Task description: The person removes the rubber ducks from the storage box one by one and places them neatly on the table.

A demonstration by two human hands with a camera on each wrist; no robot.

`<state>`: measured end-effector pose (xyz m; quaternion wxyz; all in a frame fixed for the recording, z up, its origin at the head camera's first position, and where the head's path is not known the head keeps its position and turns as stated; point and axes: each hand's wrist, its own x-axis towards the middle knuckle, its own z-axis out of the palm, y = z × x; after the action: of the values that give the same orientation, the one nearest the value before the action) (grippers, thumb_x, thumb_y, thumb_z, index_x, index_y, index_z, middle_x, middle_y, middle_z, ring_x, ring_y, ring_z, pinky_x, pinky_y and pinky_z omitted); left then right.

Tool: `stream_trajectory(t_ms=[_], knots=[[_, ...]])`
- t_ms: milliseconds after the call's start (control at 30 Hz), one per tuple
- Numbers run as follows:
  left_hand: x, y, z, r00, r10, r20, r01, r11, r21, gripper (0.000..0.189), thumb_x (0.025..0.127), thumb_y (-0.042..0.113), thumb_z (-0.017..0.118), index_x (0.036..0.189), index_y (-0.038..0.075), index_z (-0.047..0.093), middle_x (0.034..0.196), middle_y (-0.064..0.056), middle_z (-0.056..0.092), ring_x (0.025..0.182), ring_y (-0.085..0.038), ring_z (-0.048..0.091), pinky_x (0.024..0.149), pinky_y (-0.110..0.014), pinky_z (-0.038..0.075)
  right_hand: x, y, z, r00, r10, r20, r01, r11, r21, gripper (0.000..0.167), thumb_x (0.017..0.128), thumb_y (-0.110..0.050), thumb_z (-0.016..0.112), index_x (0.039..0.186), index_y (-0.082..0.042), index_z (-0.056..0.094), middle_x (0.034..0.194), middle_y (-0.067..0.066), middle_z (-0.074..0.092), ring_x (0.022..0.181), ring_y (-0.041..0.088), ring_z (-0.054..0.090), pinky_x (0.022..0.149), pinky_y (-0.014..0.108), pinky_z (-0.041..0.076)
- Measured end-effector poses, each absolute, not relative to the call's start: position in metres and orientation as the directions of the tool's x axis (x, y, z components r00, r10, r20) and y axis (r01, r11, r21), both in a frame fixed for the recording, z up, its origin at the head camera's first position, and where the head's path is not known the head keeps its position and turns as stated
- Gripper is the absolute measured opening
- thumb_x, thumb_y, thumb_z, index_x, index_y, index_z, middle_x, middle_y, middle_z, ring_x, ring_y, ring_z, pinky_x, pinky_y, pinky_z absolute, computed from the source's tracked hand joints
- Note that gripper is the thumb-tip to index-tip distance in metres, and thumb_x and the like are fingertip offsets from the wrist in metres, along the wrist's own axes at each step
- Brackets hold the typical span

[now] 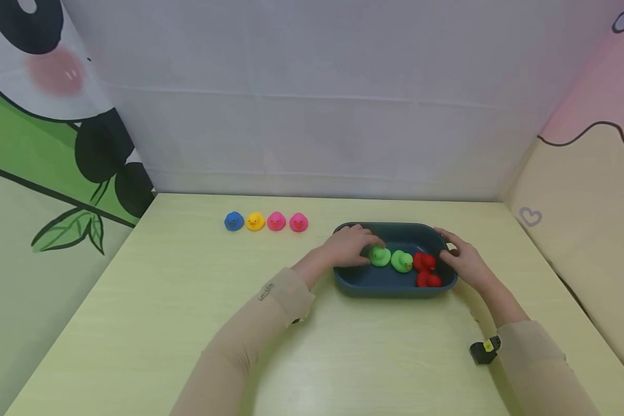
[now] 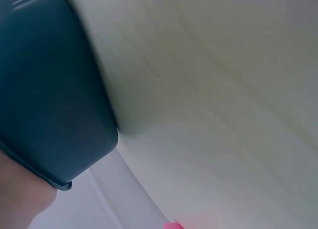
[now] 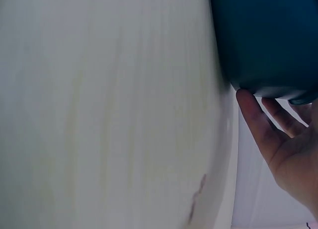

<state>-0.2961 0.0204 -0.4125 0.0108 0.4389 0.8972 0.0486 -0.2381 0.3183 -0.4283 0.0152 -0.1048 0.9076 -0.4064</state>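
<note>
A dark blue-green plastic tray (image 1: 379, 290) holds two green rubber ducks and two red rubber ducks (image 1: 429, 279). My left hand (image 1: 347, 245) reaches over the tray's left rim, its fingers and thumb around the left green rubber duck (image 1: 380, 256). Right beside that duck sits the other green duck (image 1: 402, 262). At the tray's right end, my right hand (image 1: 467, 263) grips the rim, thumb on the inner side. The right wrist view shows fingers of the right hand (image 3: 293, 149) against the tray's outer wall (image 3: 268, 40).
Left of the tray, a blue duck (image 1: 234, 221), a yellow duck (image 1: 255, 221) and two pink ducks (image 1: 299, 222) stand in a row on the pale wooden table (image 1: 187, 300). A white cloth wall (image 1: 312, 127) rises behind, with printed panels at both sides.
</note>
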Motion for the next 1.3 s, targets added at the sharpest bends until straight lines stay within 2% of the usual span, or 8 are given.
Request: stream_trajectory(t_ms=[167, 367, 533, 833, 1033, 1300], knots=[[-0.2961, 0.0207, -0.4131, -0.621, 0.783, 0.023, 0.781, 0.616, 0.098, 0.043, 0.085, 0.037, 0.068, 0.126, 0.030, 0.058, 0.116, 0.007, 0.061, 0.104, -0.016, 0.051, 0.085, -0.032, 0.042, -0.2382, 0.3188, -0.4288, -0.978, -0.202, 0.060, -0.179, 0.644, -0.744, 0.054, 0.095, -0.009, 0.043, 0.148, -0.009, 0.028, 0.133, 0.027, 0.041, 0.103, 0.042, 0.058, 0.072, 0.016, 0.047], [-0.2964, 0.0211, -0.4137, -0.632, 0.775, 0.019, 0.771, 0.626, 0.117, 0.040, 0.084, 0.039, 0.069, 0.122, 0.028, 0.059, 0.096, 0.007, 0.062, 0.092, -0.013, 0.050, 0.078, -0.028, 0.039, -0.2380, 0.3194, -0.4293, -0.978, -0.199, 0.060, -0.178, 0.652, -0.737, 0.055, 0.095, -0.010, 0.043, 0.148, -0.010, 0.028, 0.134, 0.027, 0.041, 0.104, 0.042, 0.058, 0.073, 0.016, 0.046], [-0.2959, 0.0206, -0.4141, -0.648, 0.761, 0.013, 0.755, 0.640, 0.140, 0.039, 0.083, 0.041, 0.069, 0.119, 0.027, 0.060, 0.090, 0.010, 0.061, 0.090, -0.011, 0.050, 0.077, -0.026, 0.039, -0.2387, 0.3200, -0.4313, -0.977, -0.202, 0.061, -0.180, 0.645, -0.743, 0.054, 0.095, -0.010, 0.043, 0.148, -0.009, 0.028, 0.133, 0.027, 0.041, 0.105, 0.043, 0.058, 0.072, 0.017, 0.047], [-0.2949, 0.0196, -0.4154, -0.677, 0.736, 0.020, 0.727, 0.664, 0.175, 0.038, 0.081, 0.046, 0.069, 0.112, 0.026, 0.061, 0.090, 0.010, 0.058, 0.091, -0.010, 0.047, 0.078, -0.025, 0.039, -0.2387, 0.3199, -0.4320, -0.976, -0.208, 0.060, -0.182, 0.639, -0.747, 0.054, 0.096, -0.010, 0.043, 0.148, -0.009, 0.028, 0.133, 0.026, 0.041, 0.105, 0.042, 0.057, 0.073, 0.016, 0.047], [-0.2941, 0.0184, -0.4149, -0.705, 0.708, 0.033, 0.691, 0.677, 0.252, 0.038, 0.079, 0.048, 0.070, 0.108, 0.025, 0.061, 0.093, 0.011, 0.059, 0.090, -0.010, 0.048, 0.077, -0.025, 0.040, -0.2380, 0.3200, -0.4315, -0.977, -0.207, 0.055, -0.177, 0.637, -0.751, 0.054, 0.097, -0.010, 0.043, 0.148, -0.009, 0.027, 0.133, 0.027, 0.041, 0.106, 0.043, 0.057, 0.074, 0.016, 0.047], [-0.2975, 0.0150, -0.4161, -0.702, 0.698, 0.144, 0.695, 0.626, 0.354, 0.037, 0.079, 0.041, 0.072, 0.107, 0.019, 0.062, 0.098, 0.008, 0.062, 0.092, -0.010, 0.053, 0.081, -0.025, 0.045, -0.2400, 0.3186, -0.4318, -0.977, -0.201, 0.066, -0.185, 0.654, -0.734, 0.054, 0.096, -0.010, 0.044, 0.147, -0.009, 0.029, 0.133, 0.026, 0.041, 0.103, 0.041, 0.058, 0.073, 0.016, 0.046]])
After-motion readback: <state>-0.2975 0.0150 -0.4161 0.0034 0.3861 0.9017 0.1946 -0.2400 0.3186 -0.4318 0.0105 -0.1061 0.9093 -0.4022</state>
